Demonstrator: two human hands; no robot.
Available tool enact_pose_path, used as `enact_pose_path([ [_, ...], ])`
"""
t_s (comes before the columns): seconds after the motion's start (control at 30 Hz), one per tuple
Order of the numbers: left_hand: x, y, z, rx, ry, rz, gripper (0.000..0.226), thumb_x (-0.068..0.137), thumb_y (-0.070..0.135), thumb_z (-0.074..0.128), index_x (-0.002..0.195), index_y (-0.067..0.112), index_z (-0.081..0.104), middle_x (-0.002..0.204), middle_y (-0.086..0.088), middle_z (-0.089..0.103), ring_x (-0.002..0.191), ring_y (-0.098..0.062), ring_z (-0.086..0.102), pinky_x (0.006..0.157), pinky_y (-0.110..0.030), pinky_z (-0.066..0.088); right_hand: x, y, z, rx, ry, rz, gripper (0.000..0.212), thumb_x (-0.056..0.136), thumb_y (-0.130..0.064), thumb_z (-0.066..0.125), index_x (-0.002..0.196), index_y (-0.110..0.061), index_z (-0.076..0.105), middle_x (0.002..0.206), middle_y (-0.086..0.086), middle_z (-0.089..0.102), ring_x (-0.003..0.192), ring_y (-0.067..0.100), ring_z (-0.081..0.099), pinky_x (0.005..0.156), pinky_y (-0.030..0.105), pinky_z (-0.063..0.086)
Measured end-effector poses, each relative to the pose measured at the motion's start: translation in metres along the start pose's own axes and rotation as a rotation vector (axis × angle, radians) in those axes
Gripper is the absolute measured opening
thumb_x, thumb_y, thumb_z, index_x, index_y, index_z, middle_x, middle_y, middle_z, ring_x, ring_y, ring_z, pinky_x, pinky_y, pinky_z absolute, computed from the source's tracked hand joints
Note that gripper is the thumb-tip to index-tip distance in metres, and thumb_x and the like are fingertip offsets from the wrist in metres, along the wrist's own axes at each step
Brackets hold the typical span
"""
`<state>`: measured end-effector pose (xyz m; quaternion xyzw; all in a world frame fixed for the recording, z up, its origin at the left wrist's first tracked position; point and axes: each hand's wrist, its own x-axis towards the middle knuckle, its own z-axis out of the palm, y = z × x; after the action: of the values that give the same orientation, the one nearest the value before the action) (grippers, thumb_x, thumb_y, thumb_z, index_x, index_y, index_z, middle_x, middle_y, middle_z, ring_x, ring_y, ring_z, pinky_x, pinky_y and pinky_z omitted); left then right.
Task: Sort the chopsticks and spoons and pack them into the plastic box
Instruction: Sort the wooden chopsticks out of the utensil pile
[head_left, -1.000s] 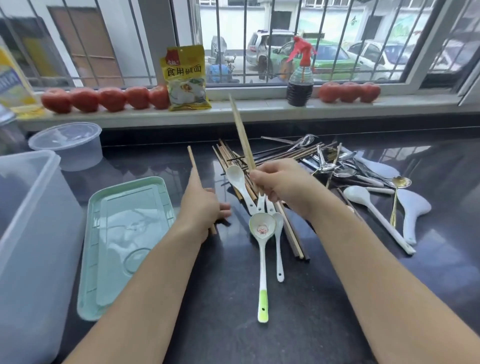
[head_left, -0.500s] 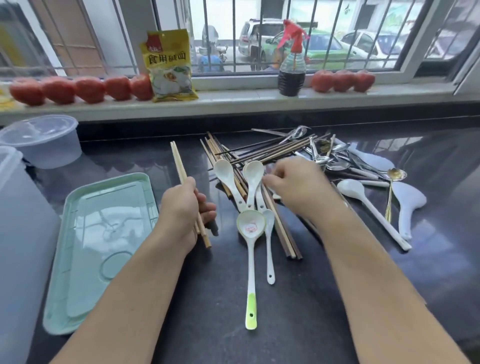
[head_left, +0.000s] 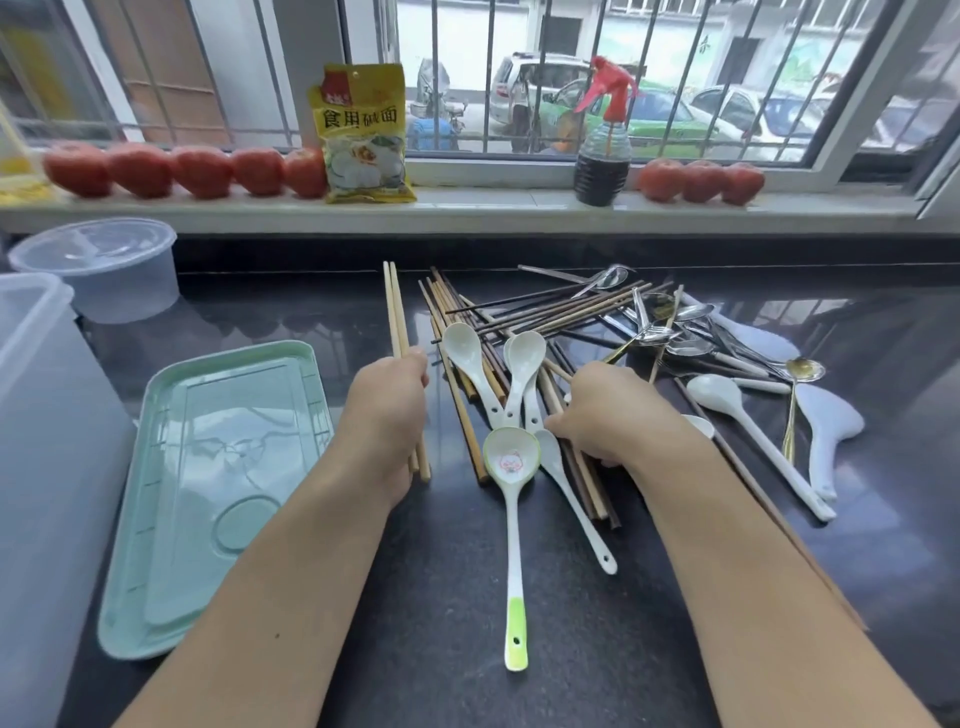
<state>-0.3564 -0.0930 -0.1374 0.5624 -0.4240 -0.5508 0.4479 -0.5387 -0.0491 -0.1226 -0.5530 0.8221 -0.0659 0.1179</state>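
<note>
Left hand (head_left: 387, 410) clenched round a pair of pale wooden chopsticks (head_left: 394, 312), tips pointing toward the back edge of the bench (head_left: 415, 649), butt ends poking out below the fist. Right hand (head_left: 605, 415) knuckles up, fingers curled down into the chopstick pile (head_left: 519, 312) beside the white spoons (head_left: 519, 364); pinching something among the sticks, cannot tell exactly which one. Pile fanned over the middle of the bench toward the back edge, light and dark sticks crossing. Two white ceramic spoons overlapping, bowls up, lying across the sticks between the two hands. Long white spoon with a green handle tip (head_left: 511, 545) just in front, bowl touching the right hand's fingers, handle running toward the front edge. Slimmer white spoon (head_left: 571, 499) angled beside it. Metal spoons (head_left: 654, 327) tangled toward the right back part, with a gold spoon (head_left: 802, 371), a long white ladle-like spoon (head_left: 748, 431) and a flat white rice paddle (head_left: 828, 431) further right. Mint-green lid (head_left: 218, 488) flat on the left part of the bench. Translucent plastic box (head_left: 47, 467) at the left edge, touching the lid's side. Round clear tub (head_left: 104, 265) at the left back corner. On the windowsill (head_left: 493, 205): tomatoes (head_left: 202, 169), a yellow packet (head_left: 363, 135), a dark spray bottle (head_left: 602, 150).
</note>
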Motion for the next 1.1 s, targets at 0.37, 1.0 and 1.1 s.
enact_pose_path([
  [0.37,-0.011,0.000,0.007,-0.095,0.006,-0.007,0.032,0.109,0.034,0.044,0.094,0.009,0.058,0.083,-0.008,0.056,0.077,-0.025,0.051,0.067,-0.038,0.049,0.004,-0.008,0.005,0.003,-0.035,0.010,0.017,0.090,-0.021,0.060,0.077,-0.013,0.053,0.076,0.004,0.060,0.066,0.019,0.055,0.051,0.027,0.037],
  [1.0,-0.014,0.004,0.004,-0.225,-0.086,0.001,0.031,0.111,0.027,0.043,0.088,0.008,0.052,0.077,-0.011,0.069,0.054,-0.019,0.067,0.049,-0.027,0.055,-0.001,-0.015,-0.001,-0.064,0.057,0.016,0.006,0.089,-0.013,0.054,0.084,-0.013,0.052,0.089,0.005,0.058,0.081,0.027,0.055,0.069,0.032,0.043],
  [1.1,-0.014,0.006,0.003,-0.272,-0.105,-0.024,0.030,0.111,0.027,0.043,0.090,0.008,0.052,0.083,-0.018,0.075,0.053,-0.021,0.070,0.047,-0.028,0.056,-0.001,-0.002,-0.015,0.124,-0.057,0.042,0.025,0.084,-0.023,0.059,0.066,-0.012,0.046,0.067,0.002,0.054,0.056,0.020,0.047,0.053,0.026,0.036],
])
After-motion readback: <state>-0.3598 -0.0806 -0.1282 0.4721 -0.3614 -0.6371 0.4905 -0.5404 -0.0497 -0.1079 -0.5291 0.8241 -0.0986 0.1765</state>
